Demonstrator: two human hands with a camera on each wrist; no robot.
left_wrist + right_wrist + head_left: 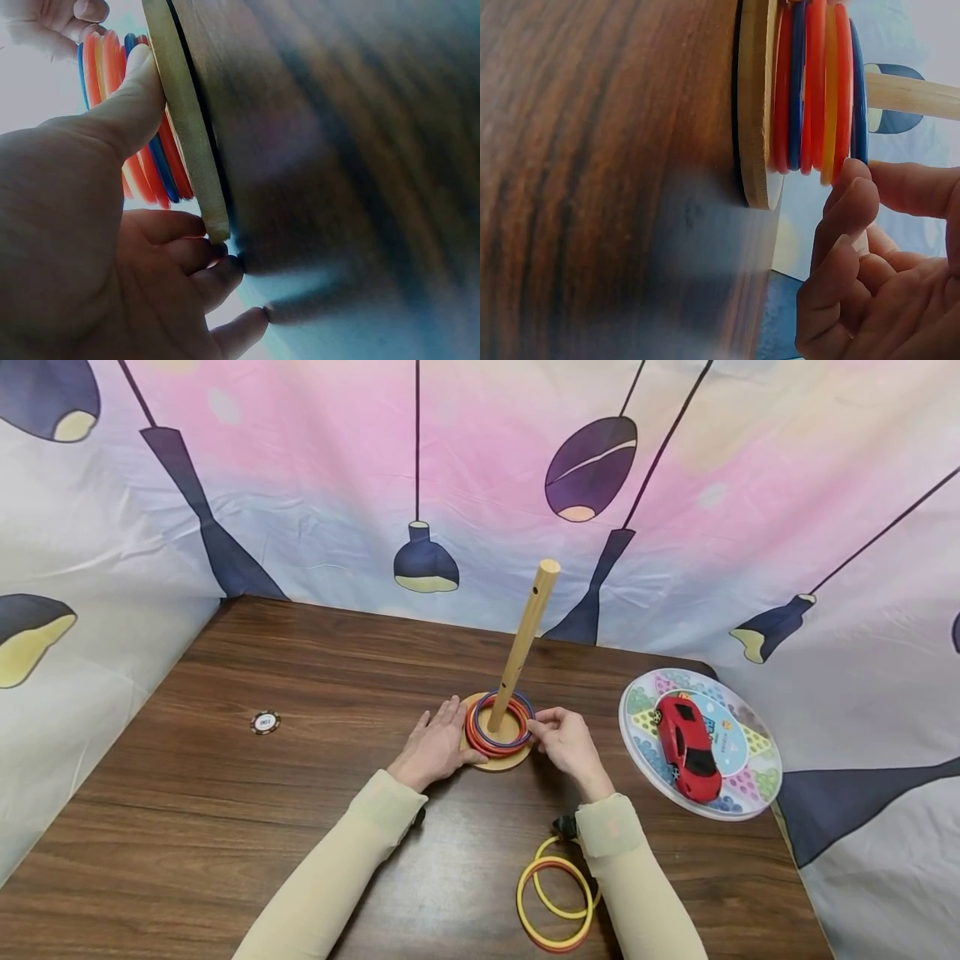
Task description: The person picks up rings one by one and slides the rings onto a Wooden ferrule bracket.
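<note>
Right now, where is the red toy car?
In the head view, the red toy car lies on the round game board at the table's right edge, right of the right hand.

rings on peg (501, 735): 5 | loose yellow rings (555, 902): 2 | peg stand (517, 647): 1 | toy car (686, 745): 1 | game board (750, 777): 1 | chip (265, 722): 1 | hands: 2

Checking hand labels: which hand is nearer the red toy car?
Right. The right hand is at the stacked rings, between peg and red toy car; the left hand is beyond the peg.
</note>
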